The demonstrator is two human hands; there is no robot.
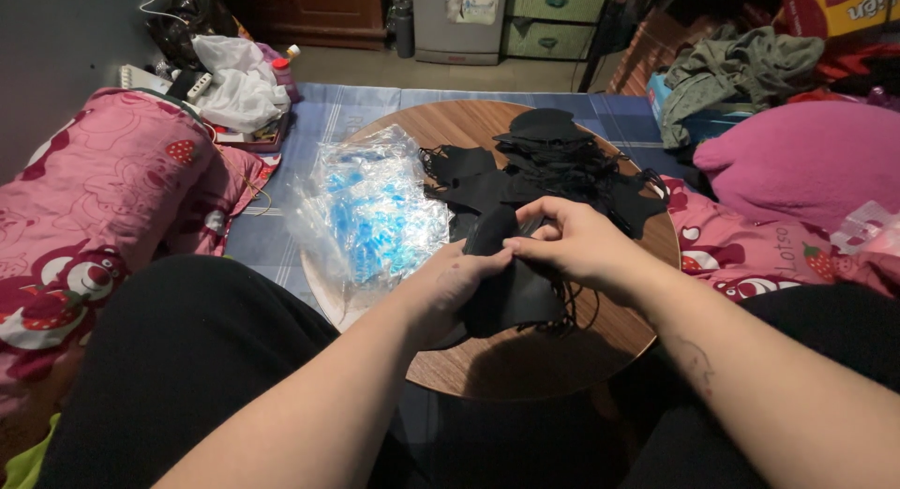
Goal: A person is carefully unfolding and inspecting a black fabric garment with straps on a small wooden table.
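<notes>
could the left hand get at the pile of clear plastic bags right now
Probably yes, once it lets go. The left hand is pinching a black mask together with the right hand, so it is busy. The plastic bags lie just beside it on the round table, with nothing between.

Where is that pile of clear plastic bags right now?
The clear plastic bags lie on the left part of the round wooden table, just left of the black masks and ahead of the left hand.

A round wooden table [600,344] carries black masks [553,165] and clear plastic bags [370,208].
</notes>
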